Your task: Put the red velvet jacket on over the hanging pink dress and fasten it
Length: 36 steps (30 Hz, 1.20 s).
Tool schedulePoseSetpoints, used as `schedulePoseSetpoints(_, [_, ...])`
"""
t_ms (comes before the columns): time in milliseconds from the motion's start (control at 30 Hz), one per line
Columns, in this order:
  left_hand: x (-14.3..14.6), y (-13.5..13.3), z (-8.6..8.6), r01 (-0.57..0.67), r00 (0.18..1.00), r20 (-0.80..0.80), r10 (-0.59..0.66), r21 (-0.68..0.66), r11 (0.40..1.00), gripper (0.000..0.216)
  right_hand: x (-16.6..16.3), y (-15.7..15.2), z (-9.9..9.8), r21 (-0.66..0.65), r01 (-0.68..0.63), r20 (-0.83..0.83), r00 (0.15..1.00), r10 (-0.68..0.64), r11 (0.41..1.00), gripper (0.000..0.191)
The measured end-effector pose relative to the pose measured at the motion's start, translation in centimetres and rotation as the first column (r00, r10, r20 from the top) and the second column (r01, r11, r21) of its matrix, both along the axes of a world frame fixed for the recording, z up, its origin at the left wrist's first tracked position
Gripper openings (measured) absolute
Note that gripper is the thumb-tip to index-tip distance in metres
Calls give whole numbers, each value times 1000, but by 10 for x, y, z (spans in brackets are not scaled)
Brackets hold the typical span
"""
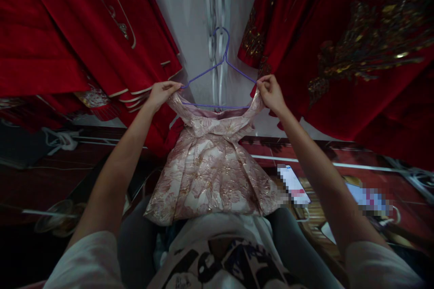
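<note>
A small pink brocade dress [210, 167] with gold flowers hangs spread out before me, its skirt reaching down to my lap. Through its neckline runs a thin purple hanger [226, 54], with the hook pointing up and the lower bar crossing the opening. My left hand [163, 92] pinches the left shoulder strap at the hanger's end. On the other side, my right hand [270, 93] grips the right strap by the hanger's other end. Both hands are closed, and their fingertips partly hide the hanger's ends.
Red embroidered garments hang on the left [101, 45] and right [305, 45]. Between them is a pale wall with white cords [213, 18]. A phone with a lit screen [294, 185] lies low on the right, near a second lit screen [369, 198]. A white rod [356, 167] runs across the reddish floor.
</note>
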<state>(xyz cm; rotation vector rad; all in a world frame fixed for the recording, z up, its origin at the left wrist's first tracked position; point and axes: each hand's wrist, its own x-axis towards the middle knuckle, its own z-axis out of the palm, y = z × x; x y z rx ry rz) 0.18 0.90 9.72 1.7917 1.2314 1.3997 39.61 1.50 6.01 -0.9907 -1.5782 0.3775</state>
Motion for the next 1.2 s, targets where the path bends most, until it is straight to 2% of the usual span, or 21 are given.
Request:
schedulePoseSetpoints(133, [-18,-3,-14,-93,995,45,93,5,996,50,1,4,-3,-20,-7,-20,1000,6,1000,42])
schedulePoseSetpoints(300, [-39,-3,-29,-86,991,96,92,-64,994,50,-1,7,-6,-25,-11,-15,1000,11,1000,45])
schedulePoseSetpoints(400, [-29,-1,-20,-49,997,62,51,-42,998,49,-3,5,-6,-20,-2,10,1000,3,1000,46])
schedulePoseSetpoints(567, [5,2,9,71,997,-15,-71,-39,997,43,0,4,-4,-7,24,15,1000,-24,1000,48])
schedulePoseSetpoints(633, [7,6,9,62,998,19,-61,-63,996,42,2,5,-3,-9,24,15,1000,-24,1000,49])
schedulePoseSetpoints(700, [0,12,-4,3,994,112,8,-106,994,43,2,5,-2,-13,17,15,1000,-17,1000,49])
schedulePoseSetpoints(800, [-19,21,-43,-85,964,232,129,-191,978,39,0,5,-2,-24,2,4,1000,-1,1000,50])
schedulePoseSetpoints(867, [-27,24,-74,-113,973,172,156,-237,965,25,0,5,-3,-30,-2,-2,1000,2,1000,50])
schedulePoseSetpoints(900, [-30,23,-88,-97,984,123,130,-247,964,23,0,5,-3,-29,0,-1,1000,0,1000,50])
schedulePoseSetpoints(1000, [-29,17,-119,-21,1000,2,22,-318,948,36,1,6,-5,-19,7,10,1000,-7,1000,49])
schedulePoseSetpoints(1100, [-26,11,-130,47,987,-118,-110,-440,897,38,3,6,-5,-16,10,12,1000,-9,1000,48])
schedulePoseSetpoints(1200, [-27,7,-129,78,969,-174,-173,-449,890,35,2,4,-3,-17,20,14,1000,-19,1000,48])
